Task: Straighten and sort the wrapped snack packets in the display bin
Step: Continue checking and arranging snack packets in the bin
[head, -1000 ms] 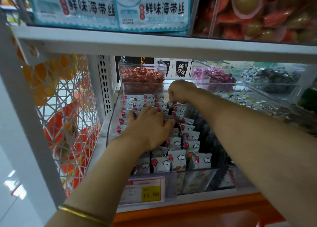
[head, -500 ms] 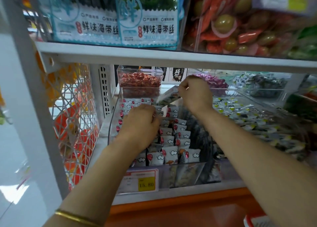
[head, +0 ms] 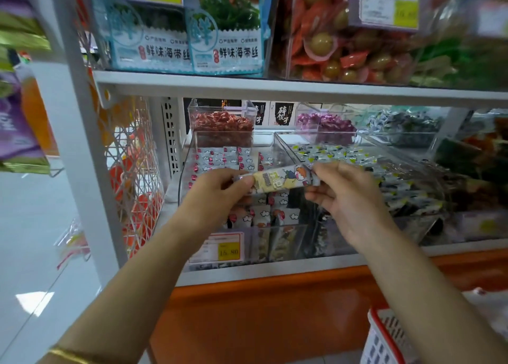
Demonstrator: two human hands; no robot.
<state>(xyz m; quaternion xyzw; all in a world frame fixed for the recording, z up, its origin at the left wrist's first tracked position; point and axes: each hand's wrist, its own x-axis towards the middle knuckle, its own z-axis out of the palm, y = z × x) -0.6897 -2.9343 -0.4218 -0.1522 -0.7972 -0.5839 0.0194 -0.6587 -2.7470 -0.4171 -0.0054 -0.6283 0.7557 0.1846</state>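
White shelf [head: 275, 271] carries clear display bin [head: 283, 240], neighbouring clear bins [head: 412, 226].

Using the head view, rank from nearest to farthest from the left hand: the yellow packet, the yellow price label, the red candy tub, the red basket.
1. Yellow packet: held by the left hand, at its fingertips.
2. Yellow price label, below, and red candy tub, behind: too close to call.
3. Red basket: low, far right.

Display bin [head: 291, 240]: clear, glossy plastic.
Yellow packet [head: 280, 181], above the display bin: shiny, crinkled film wrapper.
Shelf board [head: 275, 87], above the display bin: smooth white-painted metal.
Panel [head: 275, 322], below the display bin: glossy orange.
Bangle [head: 70, 356]: polished gold-coloured metal.
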